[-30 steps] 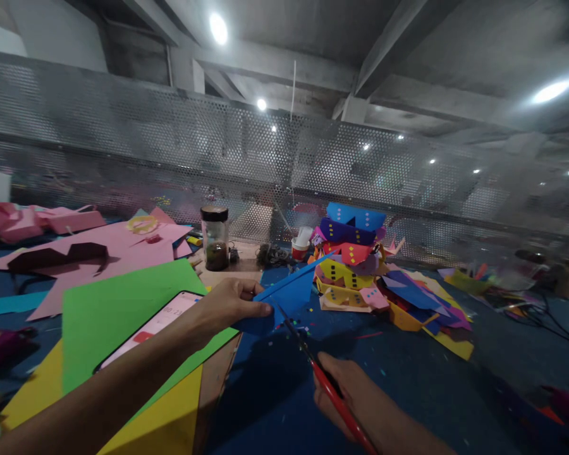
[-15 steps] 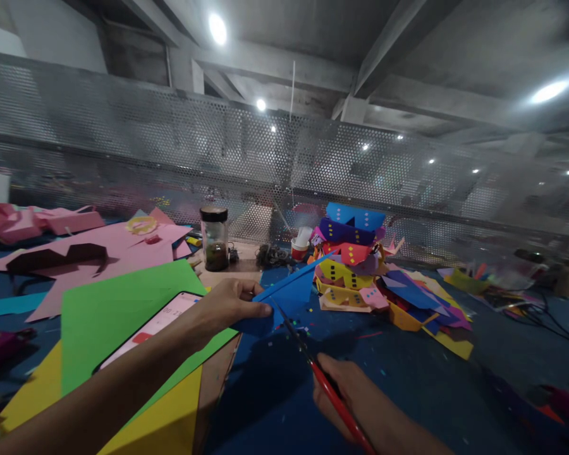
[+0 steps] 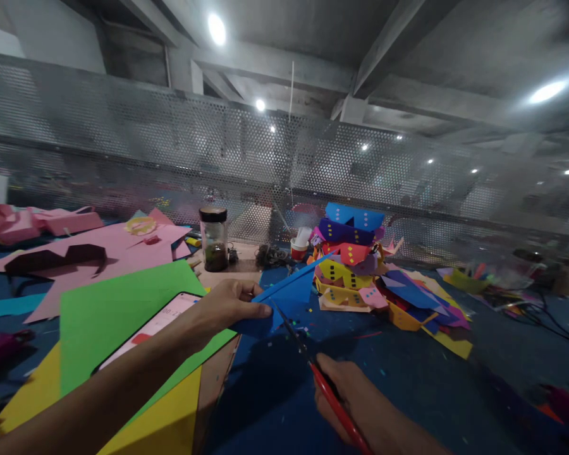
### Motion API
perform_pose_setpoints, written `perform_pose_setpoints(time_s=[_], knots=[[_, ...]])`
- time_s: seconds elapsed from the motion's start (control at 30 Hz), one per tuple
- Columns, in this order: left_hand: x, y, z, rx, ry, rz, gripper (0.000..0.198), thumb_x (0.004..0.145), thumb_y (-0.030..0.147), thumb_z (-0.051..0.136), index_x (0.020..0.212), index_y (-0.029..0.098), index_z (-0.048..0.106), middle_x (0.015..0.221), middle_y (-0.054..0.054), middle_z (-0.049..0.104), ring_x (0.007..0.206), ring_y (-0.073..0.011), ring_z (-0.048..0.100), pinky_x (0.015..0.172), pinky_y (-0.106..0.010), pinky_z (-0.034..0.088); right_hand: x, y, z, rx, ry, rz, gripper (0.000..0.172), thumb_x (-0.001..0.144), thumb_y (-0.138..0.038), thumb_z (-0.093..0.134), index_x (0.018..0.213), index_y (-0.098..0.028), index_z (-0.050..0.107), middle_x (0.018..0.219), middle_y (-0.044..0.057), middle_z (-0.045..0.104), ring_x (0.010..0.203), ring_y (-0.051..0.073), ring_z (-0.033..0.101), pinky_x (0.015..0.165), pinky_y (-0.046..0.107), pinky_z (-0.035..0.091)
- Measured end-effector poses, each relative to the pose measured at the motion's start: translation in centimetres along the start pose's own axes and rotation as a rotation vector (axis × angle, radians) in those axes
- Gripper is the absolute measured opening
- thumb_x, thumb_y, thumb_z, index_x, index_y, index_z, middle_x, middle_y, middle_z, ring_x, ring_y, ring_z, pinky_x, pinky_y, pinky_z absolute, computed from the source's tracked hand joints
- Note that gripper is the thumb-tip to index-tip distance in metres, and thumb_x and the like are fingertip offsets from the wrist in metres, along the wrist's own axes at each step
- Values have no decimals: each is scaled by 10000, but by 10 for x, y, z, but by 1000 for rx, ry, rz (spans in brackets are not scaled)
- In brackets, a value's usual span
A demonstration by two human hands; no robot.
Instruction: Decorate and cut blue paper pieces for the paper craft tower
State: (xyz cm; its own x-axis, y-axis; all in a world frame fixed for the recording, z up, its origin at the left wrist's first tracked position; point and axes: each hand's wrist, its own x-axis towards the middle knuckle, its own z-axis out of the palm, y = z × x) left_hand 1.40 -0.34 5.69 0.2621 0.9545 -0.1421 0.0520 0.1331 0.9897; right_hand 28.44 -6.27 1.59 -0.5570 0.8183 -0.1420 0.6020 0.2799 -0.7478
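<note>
Folded blue paper (image 3: pixel 291 294) is pinched between the thumb and fingers of my left hand (image 3: pixel 234 306), over the middle of the table. My right hand (image 3: pixel 348 392) grips a pair of scissors (image 3: pixel 329 393) with red handles. Its dark blades point up and to the left, and their tips meet the blue paper close to my left thumb. Small paper scraps are scattered on the dark blue tabletop (image 3: pixel 275 404) beneath. Left of my left forearm, a phone (image 3: pixel 159 322) lies on a green paper sheet (image 3: pixel 104 309).
Behind the blue paper stands a stack of colourful folded paper pieces (image 3: pixel 348 272), beside loose paper sheets (image 3: pixel 417 297). A lidded glass jar (image 3: pixel 213 243) and a paper cup (image 3: pixel 298 249) are farther back. Pink paper (image 3: pixel 137 253) spreads at left. A perforated metal panel (image 3: pixel 246 151) closes off the back.
Hardly anything differs. The scissors and my right hand have shifted very slightly, while my left hand keeps the blue paper in the same place.
</note>
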Motion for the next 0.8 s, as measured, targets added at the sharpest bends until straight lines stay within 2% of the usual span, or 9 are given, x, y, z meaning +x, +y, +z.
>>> perform_pose_setpoints(time_s=[0.13, 0.3, 0.5, 0.6, 0.8], knots=[[-1, 0, 0, -4, -1, -7, 336, 546, 284, 969, 763, 163, 743, 733, -32, 809, 632, -158, 726, 623, -238, 555, -1, -1, 0, 41, -10, 26, 515, 1065, -512, 392, 659, -224, 526, 492, -28, 468, 514, 149, 483, 573, 262, 410], [-1, 0, 0, -22, -6, 2, 321, 558, 281, 966, 764, 167, 747, 743, -28, 815, 636, -156, 733, 633, -235, 560, -1, -6, 0, 46, 120, 40, 311, 1009, -396, 539, 749, -225, 520, 570, -40, 511, 544, 132, 454, 576, 248, 360], [-1, 0, -1, -18, -4, -16, 335, 563, 290, 966, 779, 161, 746, 762, -42, 819, 647, -163, 738, 642, -236, 559, -1, -10, 0, -17, 158, 62, 275, 1015, -326, 499, 757, -230, 492, 596, -34, 539, 559, 133, 478, 572, 245, 345], [-2, 1, 0, -16, -4, -15, 325, 565, 289, 962, 770, 163, 744, 747, -38, 815, 643, -167, 737, 636, -238, 557, -1, -10, -1, -37, 121, 59, 229, 982, -310, 546, 771, -232, 504, 609, -34, 555, 571, 137, 493, 574, 245, 344], [-2, 1, 1, -12, 16, -16, 322, 549, 286, 965, 744, 169, 737, 736, -34, 812, 631, -171, 734, 630, -246, 561, -1, -11, -1, -29, 130, 83, 209, 971, -309, 544, 779, -237, 506, 560, -42, 504, 558, 142, 493, 575, 253, 336]])
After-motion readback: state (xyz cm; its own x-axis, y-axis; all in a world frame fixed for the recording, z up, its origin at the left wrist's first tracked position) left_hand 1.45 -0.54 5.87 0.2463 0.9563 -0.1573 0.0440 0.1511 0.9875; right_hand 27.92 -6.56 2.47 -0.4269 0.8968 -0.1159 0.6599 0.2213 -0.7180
